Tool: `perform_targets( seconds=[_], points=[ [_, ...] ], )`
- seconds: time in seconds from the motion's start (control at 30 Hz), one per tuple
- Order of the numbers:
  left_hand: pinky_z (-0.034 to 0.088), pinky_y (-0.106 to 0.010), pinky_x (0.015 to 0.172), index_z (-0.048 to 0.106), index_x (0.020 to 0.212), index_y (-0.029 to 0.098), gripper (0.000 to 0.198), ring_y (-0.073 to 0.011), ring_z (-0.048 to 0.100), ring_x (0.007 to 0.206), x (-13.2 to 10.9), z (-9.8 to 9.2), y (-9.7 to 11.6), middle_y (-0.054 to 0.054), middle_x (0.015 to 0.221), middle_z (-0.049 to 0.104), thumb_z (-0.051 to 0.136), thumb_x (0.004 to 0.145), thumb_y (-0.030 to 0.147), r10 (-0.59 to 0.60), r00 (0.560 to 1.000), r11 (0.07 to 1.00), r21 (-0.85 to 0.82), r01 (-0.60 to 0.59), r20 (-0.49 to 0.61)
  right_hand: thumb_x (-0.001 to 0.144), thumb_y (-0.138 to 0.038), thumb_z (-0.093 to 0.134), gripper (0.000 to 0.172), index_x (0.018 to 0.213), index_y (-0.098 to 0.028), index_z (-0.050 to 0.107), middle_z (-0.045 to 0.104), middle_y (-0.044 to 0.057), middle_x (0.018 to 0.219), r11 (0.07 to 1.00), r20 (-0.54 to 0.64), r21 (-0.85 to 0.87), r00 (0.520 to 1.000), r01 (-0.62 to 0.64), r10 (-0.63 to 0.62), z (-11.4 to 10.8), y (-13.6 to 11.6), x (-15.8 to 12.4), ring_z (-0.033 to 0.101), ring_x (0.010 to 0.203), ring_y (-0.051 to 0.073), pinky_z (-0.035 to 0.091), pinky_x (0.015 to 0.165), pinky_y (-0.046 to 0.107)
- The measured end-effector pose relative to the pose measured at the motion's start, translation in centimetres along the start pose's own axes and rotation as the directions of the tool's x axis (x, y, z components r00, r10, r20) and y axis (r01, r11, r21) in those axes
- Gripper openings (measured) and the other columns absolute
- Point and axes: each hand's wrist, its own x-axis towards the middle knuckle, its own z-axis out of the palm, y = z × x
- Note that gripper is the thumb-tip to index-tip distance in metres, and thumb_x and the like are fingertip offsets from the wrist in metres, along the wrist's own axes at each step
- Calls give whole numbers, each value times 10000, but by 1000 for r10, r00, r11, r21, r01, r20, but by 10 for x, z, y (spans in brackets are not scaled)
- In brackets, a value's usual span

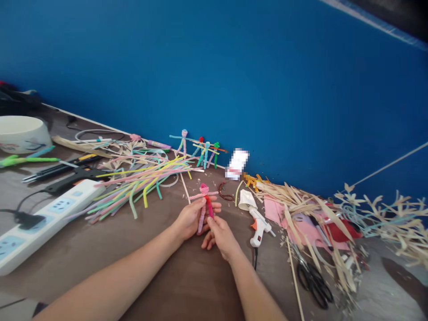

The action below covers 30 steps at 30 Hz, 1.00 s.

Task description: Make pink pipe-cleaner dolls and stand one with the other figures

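A pink and red pipe-cleaner figure [204, 190] with a coiled head and outstretched arms is held between my two hands, above the brown table. My left hand [192, 218] grips its body between thumb and fingers. With thumb and forefinger, my right hand [220, 234] pinches the lower end of its dark pink leg [210, 207]; the other fingers curl beneath. The paler pink leg [202, 220] hangs beside my left fingers. Behind, several finished-looking pipe-cleaner figures [207, 154] lean against the blue wall. A brown pipe-cleaner coil [224, 192] lies just beyond my hands.
Loose pastel pipe cleaners [143, 178] spread to the left, near a white power strip [50, 218] and a black glue gun [75, 178]. On the right lie a white glue gun [259, 227], black-handled scissors [314, 283] and dried husk strips [284, 194]. A white bowl [25, 133] stands far left.
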Motion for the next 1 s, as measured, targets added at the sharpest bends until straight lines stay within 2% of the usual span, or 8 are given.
perform_targets(
  seconds=[0.17,0.33,0.5,0.6,0.67,0.77,0.87,1.0],
  points=[
    [356,-193,358,510,949,133,238,-137,567,517,0,-2,-5,-78,771,637,460,777,292,31,999,994,105,-35,37,724,-480,475,375,951,-191,399,529,-46,639,995,69,100,998,-23,16,1,1,-1,519,350,68,374,323,162],
    [296,-154,345,501,748,136,205,-76,467,418,0,-1,-8,-11,566,567,456,776,335,69,997,965,253,-73,24,712,-430,504,280,784,-190,379,375,-121,482,995,56,93,997,39,-45,4,1,0,298,252,12,312,273,146],
    [189,-152,279,451,551,136,334,-35,308,316,-2,-4,-9,34,456,447,450,767,390,66,992,874,473,-111,109,753,-338,465,191,678,-171,411,292,-129,389,996,119,-3,989,-87,87,4,-1,-3,190,256,8,192,245,124],
    [204,-163,271,429,475,133,385,-36,310,305,-3,-5,-8,31,441,423,459,763,387,10,988,837,539,-92,153,763,-276,449,146,666,-170,425,289,-122,379,984,222,47,962,-174,159,0,-3,-5,169,262,14,178,248,131],
    [248,-163,296,479,535,132,326,-57,379,351,-3,-5,-5,19,468,461,469,762,366,5,988,873,481,-80,155,770,-265,447,128,683,-174,426,275,-123,387,971,275,120,947,-207,168,-5,-4,-5,148,273,15,183,259,132],
    [325,-170,373,560,768,136,211,-102,507,510,-2,-2,1,-34,648,592,483,756,332,-11,993,948,319,-28,117,793,-311,435,145,731,-180,435,274,-118,433,957,278,240,956,-162,93,-11,-4,-3,156,299,15,211,283,129],
    [380,-190,457,562,928,128,257,-147,565,680,0,0,5,-99,864,624,478,761,303,-32,994,979,206,9,108,802,-348,428,164,779,-186,442,302,-109,474,947,262,304,965,-101,19,-15,-3,-2,174,307,11,247,294,127],
    [349,-183,396,574,916,135,252,-129,561,601,2,0,3,-96,885,627,497,756,314,27,998,972,233,-40,57,787,-334,451,165,799,-169,456,380,-94,497,953,271,291,962,-81,-1,-14,-1,0,259,288,9,330,310,152]
  ],
)
